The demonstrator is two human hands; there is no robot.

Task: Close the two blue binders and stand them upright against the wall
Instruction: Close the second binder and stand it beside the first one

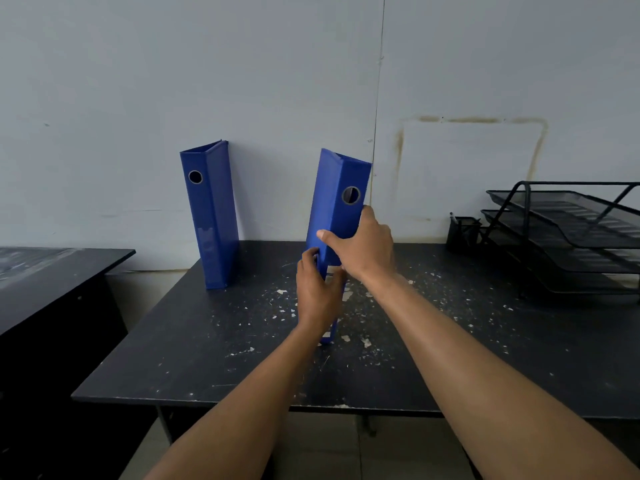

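Head view: two bare forearms reach over a scuffed black table (pixel 485 358). The left hand (pixel 317 291) clasps the lower edge of a closed blue ring binder (pixel 341 199), and the right hand (pixel 360 247) wraps its spine; it stands tilted, mid-table. Farther back, a second closed blue binder (pixel 209 216) stands upright against the pale wall (pixel 138 81).

No readable text anywhere (binder spines blank).
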